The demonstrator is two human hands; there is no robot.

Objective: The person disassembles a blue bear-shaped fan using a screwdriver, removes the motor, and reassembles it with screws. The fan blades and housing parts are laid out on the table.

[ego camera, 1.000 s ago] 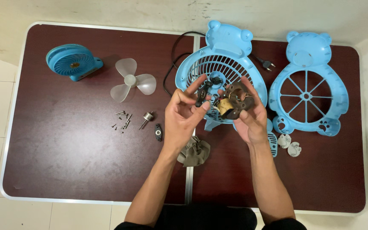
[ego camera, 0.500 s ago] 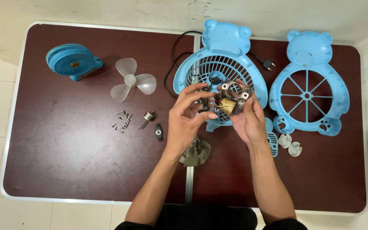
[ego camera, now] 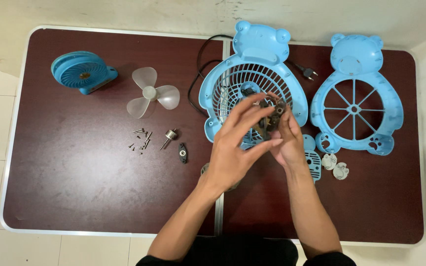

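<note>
Both hands meet just above the bear-shaped blue fan grille (ego camera: 252,74), which lies flat on the dark brown surface (ego camera: 75,197). Between them they hold a small dark motor part (ego camera: 272,116), brownish with metal bits; the fingers cover much of it, so its exact form is hard to tell. The left hand (ego camera: 235,150) is curled around it from the near side, fingers stretched up over it. The right hand (ego camera: 287,140) closes on it from the grille's right, thumb and fingertips pinching.

Right of the grille lies a second bear-shaped blue frame (ego camera: 356,98) with open spokes, and two small white discs (ego camera: 335,166) sit below that frame. Left of the grille rest a translucent three-blade propeller (ego camera: 151,96), a small round blue fan (ego camera: 81,72) further left, and a scatter of screws (ego camera: 141,139). A black cord with plug (ego camera: 307,73) runs behind the grille.
</note>
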